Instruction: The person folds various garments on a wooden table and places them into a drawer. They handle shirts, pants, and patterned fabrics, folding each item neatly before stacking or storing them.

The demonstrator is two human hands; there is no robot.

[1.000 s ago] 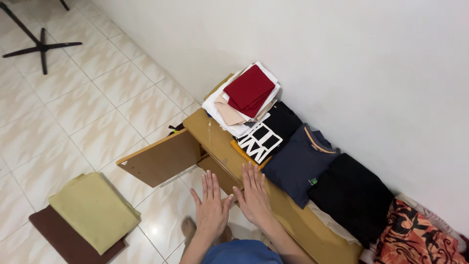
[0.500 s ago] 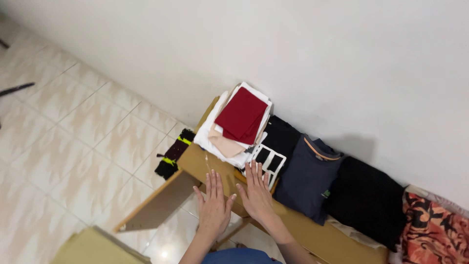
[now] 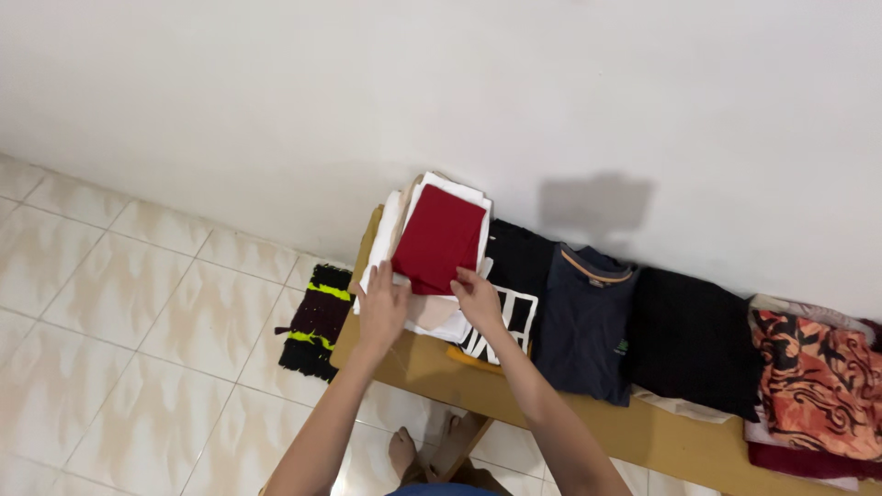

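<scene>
A stack of folded cloths, white and beige with a dark red cloth (image 3: pixel 441 237) on top, sits at the left end of a low wooden cabinet (image 3: pixel 432 367). My left hand (image 3: pixel 381 308) presses on the stack's left near corner, and my right hand (image 3: pixel 475 298) rests on its right near edge just below the red cloth. Whether the fingers grip the cloths or only touch them is not clear.
Along the cabinet top by the white wall lie a black shirt with white print (image 3: pixel 510 308), a navy shirt (image 3: pixel 583 321), a black garment (image 3: pixel 689 340) and an orange patterned cloth (image 3: pixel 813 386). A black and yellow mat (image 3: pixel 312 321) lies on the tiled floor at left. My foot (image 3: pixel 401 452) shows below.
Both hands moved up from the cabinet's front edge onto the cloth stack. The view swung up toward the wall; the open cabinet door and the olive cloth on the floor left the frame.
</scene>
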